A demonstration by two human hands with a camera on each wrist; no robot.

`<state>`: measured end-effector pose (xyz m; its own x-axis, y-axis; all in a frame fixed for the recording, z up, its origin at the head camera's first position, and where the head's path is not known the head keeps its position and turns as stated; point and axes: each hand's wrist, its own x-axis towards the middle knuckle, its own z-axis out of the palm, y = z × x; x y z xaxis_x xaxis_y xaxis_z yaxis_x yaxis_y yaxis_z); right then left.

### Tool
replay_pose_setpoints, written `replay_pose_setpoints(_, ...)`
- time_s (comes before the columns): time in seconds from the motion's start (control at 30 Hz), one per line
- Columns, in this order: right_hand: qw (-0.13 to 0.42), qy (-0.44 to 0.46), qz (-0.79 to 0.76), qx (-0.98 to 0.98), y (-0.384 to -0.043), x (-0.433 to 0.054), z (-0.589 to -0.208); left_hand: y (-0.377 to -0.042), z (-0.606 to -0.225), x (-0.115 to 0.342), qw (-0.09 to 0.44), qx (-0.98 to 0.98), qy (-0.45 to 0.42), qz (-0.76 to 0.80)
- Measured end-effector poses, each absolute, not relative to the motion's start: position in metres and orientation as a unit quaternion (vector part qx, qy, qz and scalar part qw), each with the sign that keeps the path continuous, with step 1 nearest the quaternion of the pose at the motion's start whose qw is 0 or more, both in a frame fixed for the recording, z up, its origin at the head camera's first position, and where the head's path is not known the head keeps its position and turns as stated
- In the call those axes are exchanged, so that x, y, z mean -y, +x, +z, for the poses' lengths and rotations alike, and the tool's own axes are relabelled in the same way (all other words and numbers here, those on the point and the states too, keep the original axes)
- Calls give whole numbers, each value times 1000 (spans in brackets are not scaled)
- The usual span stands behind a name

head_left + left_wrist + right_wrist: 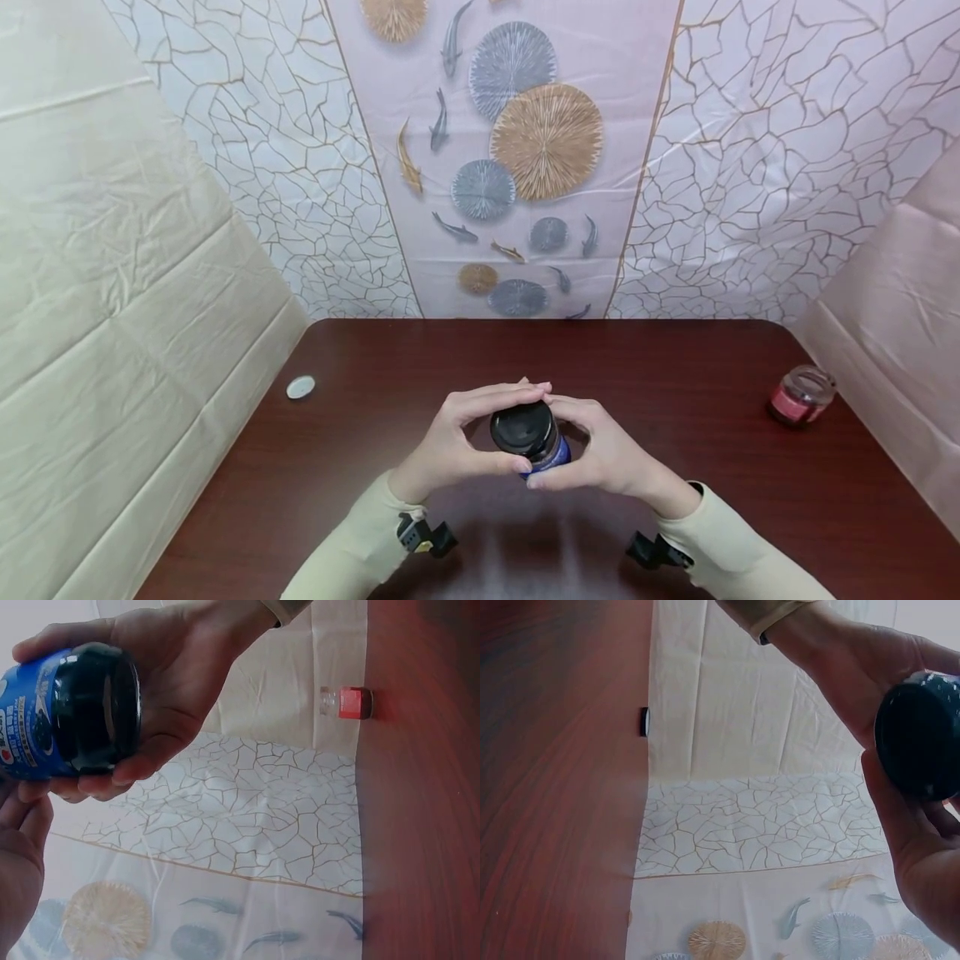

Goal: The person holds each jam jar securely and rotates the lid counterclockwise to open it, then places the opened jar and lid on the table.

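1. Head view: the dark red table [675, 358] is widest.
2. Left hand [453, 437] and right hand [611, 450]: both have fingers [487, 403] curled round the blue jar [532, 437].
3. Blue jar: above the table, between the hands, its long way tilted; black top [521, 427] nearer left, blue side [557, 456] nearer right.
4. Red jar [798, 403]: far right.
5. White disc [301, 387]: far left.

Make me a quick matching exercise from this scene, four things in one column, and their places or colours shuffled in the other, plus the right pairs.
Column one:
1. Blue-labelled jar
2. Red-labelled jar
3. Small disc
4. Tabletop

Column two:
A. White on top, near the left edge
B. Dark reddish brown
C. Held by the left hand and right hand
D. Near the right edge

Pairs: 1-C, 2-D, 3-A, 4-B
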<state>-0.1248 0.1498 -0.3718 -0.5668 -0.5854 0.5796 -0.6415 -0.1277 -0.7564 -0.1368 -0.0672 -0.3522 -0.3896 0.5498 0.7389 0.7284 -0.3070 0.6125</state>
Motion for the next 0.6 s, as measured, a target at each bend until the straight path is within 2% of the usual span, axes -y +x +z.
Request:
replay_pose_setpoints(0.33, 1, 393, 605, 693, -123, -148, -370, -138, -356, 63, 116, 607, -513, -596)
replay_pose_setpoints(0.6, 52, 368, 573, 730, -123, -147, -375, -138, -361, 60, 123, 628, -477, -602)
